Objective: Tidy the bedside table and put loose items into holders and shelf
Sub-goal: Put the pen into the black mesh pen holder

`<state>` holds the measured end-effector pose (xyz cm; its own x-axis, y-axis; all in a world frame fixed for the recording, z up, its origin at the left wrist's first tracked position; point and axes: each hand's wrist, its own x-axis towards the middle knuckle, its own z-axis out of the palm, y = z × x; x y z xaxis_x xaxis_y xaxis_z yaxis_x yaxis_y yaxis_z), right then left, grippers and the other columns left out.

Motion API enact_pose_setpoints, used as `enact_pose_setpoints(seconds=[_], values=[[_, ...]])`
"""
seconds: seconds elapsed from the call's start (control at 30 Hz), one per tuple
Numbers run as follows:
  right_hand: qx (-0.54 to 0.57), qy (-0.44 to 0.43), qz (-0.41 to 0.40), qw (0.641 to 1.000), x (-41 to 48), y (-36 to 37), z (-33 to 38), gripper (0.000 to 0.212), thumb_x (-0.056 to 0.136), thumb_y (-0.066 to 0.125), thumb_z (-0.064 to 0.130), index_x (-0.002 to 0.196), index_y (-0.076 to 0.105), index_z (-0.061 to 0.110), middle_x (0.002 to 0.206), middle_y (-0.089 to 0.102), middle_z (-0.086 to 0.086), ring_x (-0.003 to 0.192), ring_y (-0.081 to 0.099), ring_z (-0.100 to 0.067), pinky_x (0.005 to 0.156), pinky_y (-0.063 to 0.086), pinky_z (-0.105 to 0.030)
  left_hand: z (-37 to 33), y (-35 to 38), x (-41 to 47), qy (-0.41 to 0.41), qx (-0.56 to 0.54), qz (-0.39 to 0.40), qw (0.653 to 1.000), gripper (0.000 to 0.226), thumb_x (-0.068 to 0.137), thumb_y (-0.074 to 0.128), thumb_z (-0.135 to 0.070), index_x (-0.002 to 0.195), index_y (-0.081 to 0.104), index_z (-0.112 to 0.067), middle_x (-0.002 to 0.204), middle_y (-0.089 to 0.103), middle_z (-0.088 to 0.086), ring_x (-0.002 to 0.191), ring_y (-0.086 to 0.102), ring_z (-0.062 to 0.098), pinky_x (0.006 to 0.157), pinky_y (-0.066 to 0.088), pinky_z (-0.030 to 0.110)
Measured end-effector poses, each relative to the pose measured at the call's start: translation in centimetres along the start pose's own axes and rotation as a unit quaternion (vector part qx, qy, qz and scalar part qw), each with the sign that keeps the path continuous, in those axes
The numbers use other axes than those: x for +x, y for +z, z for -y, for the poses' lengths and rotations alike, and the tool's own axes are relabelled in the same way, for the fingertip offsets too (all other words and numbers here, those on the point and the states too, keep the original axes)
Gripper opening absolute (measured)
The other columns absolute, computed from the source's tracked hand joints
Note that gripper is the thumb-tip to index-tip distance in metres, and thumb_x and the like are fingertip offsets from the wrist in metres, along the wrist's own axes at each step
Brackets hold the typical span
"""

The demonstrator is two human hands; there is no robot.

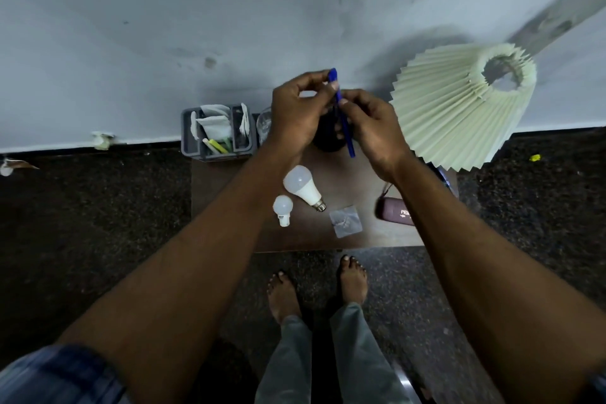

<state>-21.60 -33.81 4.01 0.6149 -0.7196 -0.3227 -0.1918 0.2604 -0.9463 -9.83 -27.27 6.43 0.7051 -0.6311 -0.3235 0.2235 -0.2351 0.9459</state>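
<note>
A blue pen stands nearly upright above the back of the small brown bedside table. My left hand pinches its top end, and my right hand pinches its shaft a little lower. Behind the pen and my hands sits a dark round holder, mostly hidden. A grey compartment organiser with tissues and highlighters stands at the table's back left. On the tabletop lie a large white bulb, a small white bulb, a small clear packet and a maroon pouch.
A pleated cream lampshade leans tilted at the table's right, against the pale wall. A clear glass stands between organiser and holder. My bare feet are on the dark speckled floor just before the table's front edge.
</note>
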Motion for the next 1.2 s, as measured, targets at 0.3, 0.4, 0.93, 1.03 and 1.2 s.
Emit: enact_pose_setpoints(seconds=[0.3, 0.4, 0.93, 1.03, 1.2], values=[[-0.2, -0.088, -0.086, 0.972, 3.2, 0.6, 0.1, 0.022, 0.1, 0.059, 0.022, 0.117, 0.069, 0.011, 0.1, 0.074, 0.004, 0.09, 0.071, -0.012, 0.083, 0.059, -0.038, 0.5, 0.5, 2.1, -0.007, -0.009, 0.019, 1.0, 0.024, 0.095, 0.061, -0.005, 0.116, 0.071, -0.01, 0.112, 0.074, 0.013, 0.104, 0.073, 0.025, 0.089, 0.06, 0.035], [-0.248, -0.09, -0.098, 0.96, 3.4, 0.7, -0.9, 0.022, 0.099, 0.06, 0.023, 0.116, 0.07, 0.013, 0.099, 0.075, 0.003, 0.081, 0.072, -0.01, 0.078, 0.06, -0.034, 2.1, 0.8, 2.5, -0.024, -0.002, 0.008, 1.0, 0.027, 0.091, 0.06, 0.001, 0.109, 0.072, -0.016, 0.112, 0.074, 0.012, 0.109, 0.071, 0.023, 0.098, 0.057, 0.042], [-0.472, -0.019, -0.096, 0.876, 3.2, 1.5, -3.2, 0.03, 0.096, 0.059, 0.034, 0.118, 0.067, 0.016, 0.107, 0.074, -0.012, 0.095, 0.07, -0.034, 0.08, 0.058, -0.047, 4.3, 1.3, 1.8, -0.106, 0.014, -0.015, 0.994, 0.034, 0.095, 0.054, 0.002, 0.128, 0.061, -0.001, 0.119, 0.07, 0.012, 0.108, 0.068, 0.02, 0.092, 0.054, 0.026], [-0.468, -0.038, -0.114, 0.876, 2.7, 1.5, -3.1, 0.027, 0.097, 0.059, 0.032, 0.116, 0.067, 0.014, 0.104, 0.074, -0.011, 0.092, 0.071, -0.032, 0.077, 0.059, -0.046, 3.7, 1.0, 1.2, -0.105, 0.024, -0.016, 0.994, 0.036, 0.096, 0.053, 0.001, 0.132, 0.059, -0.001, 0.129, 0.066, 0.013, 0.118, 0.064, 0.02, 0.103, 0.051, 0.03], [-0.419, -0.076, -0.136, 0.895, 0.9, 1.4, -2.9, 0.02, 0.095, 0.06, 0.03, 0.108, 0.069, 0.017, 0.098, 0.075, -0.005, 0.085, 0.071, -0.026, 0.073, 0.057, -0.043, 2.7, 0.8, -0.6, -0.084, 0.002, -0.033, 0.996, 0.028, 0.095, 0.051, 0.005, 0.119, 0.065, -0.002, 0.109, 0.07, 0.013, 0.098, 0.067, 0.019, 0.095, 0.055, 0.032]])
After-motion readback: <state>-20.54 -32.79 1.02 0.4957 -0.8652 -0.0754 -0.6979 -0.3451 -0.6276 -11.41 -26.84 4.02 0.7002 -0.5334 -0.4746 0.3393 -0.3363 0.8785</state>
